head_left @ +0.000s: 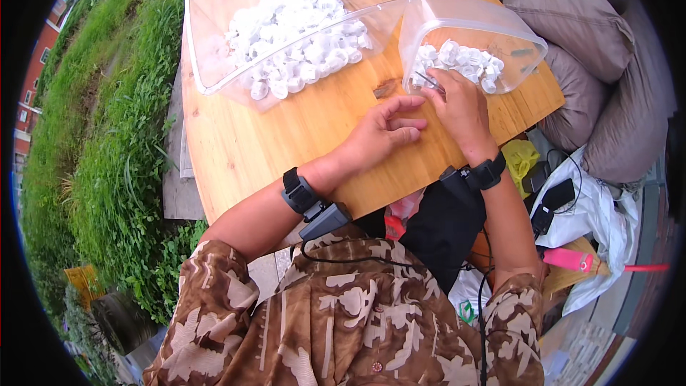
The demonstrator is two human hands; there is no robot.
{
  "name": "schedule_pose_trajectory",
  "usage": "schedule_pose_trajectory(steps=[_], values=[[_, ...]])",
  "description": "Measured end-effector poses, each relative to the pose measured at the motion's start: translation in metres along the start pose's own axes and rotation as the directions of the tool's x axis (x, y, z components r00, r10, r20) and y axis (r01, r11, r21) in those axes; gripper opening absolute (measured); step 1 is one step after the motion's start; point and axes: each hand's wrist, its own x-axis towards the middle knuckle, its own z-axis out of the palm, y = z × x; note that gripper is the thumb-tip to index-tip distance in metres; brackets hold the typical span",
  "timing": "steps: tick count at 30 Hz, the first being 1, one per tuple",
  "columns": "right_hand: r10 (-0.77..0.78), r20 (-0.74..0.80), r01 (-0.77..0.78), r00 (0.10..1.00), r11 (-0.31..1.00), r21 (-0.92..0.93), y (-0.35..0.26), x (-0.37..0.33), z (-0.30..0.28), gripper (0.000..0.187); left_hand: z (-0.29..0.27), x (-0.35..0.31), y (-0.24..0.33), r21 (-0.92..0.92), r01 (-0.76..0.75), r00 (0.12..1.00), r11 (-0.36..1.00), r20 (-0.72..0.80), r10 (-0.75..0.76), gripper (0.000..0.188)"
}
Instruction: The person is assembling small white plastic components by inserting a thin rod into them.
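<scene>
**At upper right of frame: right hand (463, 109) at the small clear plastic bin (451, 9)**

At upper right of the frame, the small bin rests on a pale varnished wooden table (286, 150) and contains a low heap of small white plastic parts (466, 61). The right hand reaches the near left corner of this heap. Its thumb and fingers are drawn close together at a thin, dark, narrow object (427, 80); the kind of object and the firmness of the grip cannot be told.

At centre of the frame, the left hand (386, 129) is positioned over the table, just beside the right hand. It is empty, with fingers loosely curled and a narrow gap between thumb and fingers.

At upper centre-left, a large clear plastic bin (211, 21) contains a wider heap of similar white plastic pieces (307, 36). The small bin is located just beside its right end.

Each wrist carries a black strap with a grey module: left unit (301, 194), lower centre; right unit (489, 173), right of centre. At right, a yellow plastic bag (520, 157) lies below the table edge.
</scene>
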Motion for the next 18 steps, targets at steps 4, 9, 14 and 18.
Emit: schedule_pose_trajectory(steps=[4,9,14,18], values=[[-0.044,-0.025,0.045,0.999,0.996,0.073,0.009,0.005,0.004,0.025,0.001,0.001,0.002,-0.071,-0.021,0.997,0.997,-0.076,0.016,0.058],[0.011,0.0,-0.011,1.0,0.966,0.258,0.014,-0.004,0.0,0.026,-0.005,-0.001,0.007,-0.194,0.051,0.998,0.98,-0.026,-0.057,0.057],[-0.05,0.044,0.023,0.998,0.872,0.489,0.009,-0.015,-0.006,0.031,-0.003,-0.001,0.01,-0.225,0.064,0.996,0.972,-0.051,-0.077,0.054],[-0.042,0.204,-0.077,0.978,0.837,0.541,-0.012,-0.025,-0.014,0.035,-0.004,-0.003,0.011,-0.264,0.003,0.998,0.965,-0.063,-0.02,0.048]])
